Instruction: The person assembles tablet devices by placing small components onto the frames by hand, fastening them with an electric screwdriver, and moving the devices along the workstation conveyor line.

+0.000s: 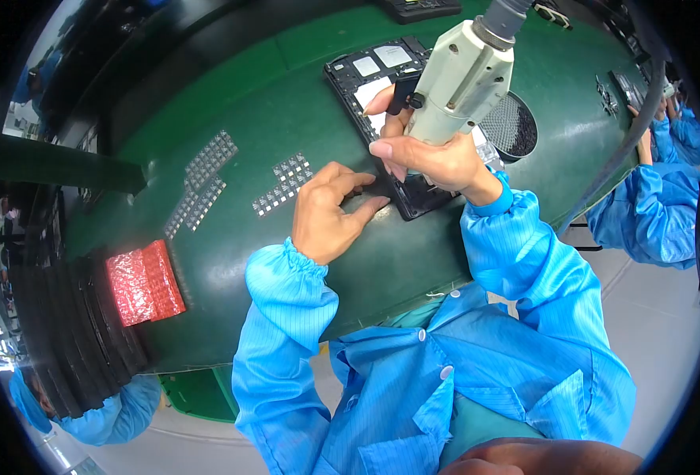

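In the head view, my right hand [445, 162] is wrapped round a pale electric screwdriver [464, 83], its thumb and fingers closed on the grip. The tool stands over an opened tablet-like device [417, 198] with a black frame and white and silver parts inside. The screwdriver and hand hide much of the device, and the bit cannot be made out. At the device's left edge is my left hand [330, 210], thumb and index finger apart, fingertips close to or touching the frame. Nothing shows between them.
A round dish of small dark pieces [516, 127] stands right of the device. Small component strips [282, 186] and more strips [207, 166] lie left. Red bubble wrap [146, 283] sits beside stacked black panels [73, 332]. A cable [611, 178] curves past a co-worker's blue sleeve [654, 206].
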`<state>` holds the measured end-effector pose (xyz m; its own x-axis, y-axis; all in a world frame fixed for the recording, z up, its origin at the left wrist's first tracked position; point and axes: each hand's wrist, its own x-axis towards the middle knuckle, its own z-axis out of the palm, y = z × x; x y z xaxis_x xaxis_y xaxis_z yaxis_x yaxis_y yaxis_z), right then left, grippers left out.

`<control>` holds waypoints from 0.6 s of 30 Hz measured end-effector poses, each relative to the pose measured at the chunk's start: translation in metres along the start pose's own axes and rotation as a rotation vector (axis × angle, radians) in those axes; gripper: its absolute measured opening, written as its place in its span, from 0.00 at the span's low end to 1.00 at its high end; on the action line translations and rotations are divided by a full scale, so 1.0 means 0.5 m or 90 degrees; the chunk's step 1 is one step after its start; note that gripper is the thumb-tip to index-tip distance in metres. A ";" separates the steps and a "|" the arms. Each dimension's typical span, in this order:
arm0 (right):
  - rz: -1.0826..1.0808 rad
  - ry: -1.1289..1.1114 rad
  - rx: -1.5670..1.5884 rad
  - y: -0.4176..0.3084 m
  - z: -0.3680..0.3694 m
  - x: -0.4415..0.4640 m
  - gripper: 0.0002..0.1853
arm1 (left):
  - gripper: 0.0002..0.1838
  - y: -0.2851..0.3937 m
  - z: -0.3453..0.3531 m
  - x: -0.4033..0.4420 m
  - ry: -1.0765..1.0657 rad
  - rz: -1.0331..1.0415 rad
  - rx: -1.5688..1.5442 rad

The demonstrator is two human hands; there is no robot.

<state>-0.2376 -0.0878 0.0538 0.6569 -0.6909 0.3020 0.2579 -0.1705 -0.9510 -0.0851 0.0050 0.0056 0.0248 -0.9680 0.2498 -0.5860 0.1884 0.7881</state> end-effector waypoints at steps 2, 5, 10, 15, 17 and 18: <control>0.003 0.004 0.004 0.005 0.000 0.000 0.20 | 0.16 -0.001 -0.003 0.001 0.000 -0.010 -0.010; 0.012 0.003 0.001 0.010 -0.003 0.001 0.19 | 0.16 -0.002 -0.006 0.001 0.000 -0.022 -0.010; 0.024 -0.003 -0.012 0.008 -0.002 0.002 0.17 | 0.15 -0.022 -0.014 0.002 0.073 0.031 0.044; 0.019 -0.023 -0.031 0.010 0.003 -0.001 0.15 | 0.12 -0.043 -0.039 0.007 0.134 0.045 0.189; 0.007 -0.035 -0.036 0.019 0.006 -0.004 0.15 | 0.11 -0.053 -0.047 0.006 0.148 0.021 0.220; 0.001 -0.040 -0.039 0.022 0.007 -0.005 0.15 | 0.11 -0.063 -0.051 0.004 0.149 0.003 0.229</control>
<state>-0.2339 -0.0852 0.0429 0.7014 -0.6456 0.3020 0.2142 -0.2133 -0.9532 -0.0461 0.0012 -0.0042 0.1804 -0.8958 0.4063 -0.8304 0.0826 0.5509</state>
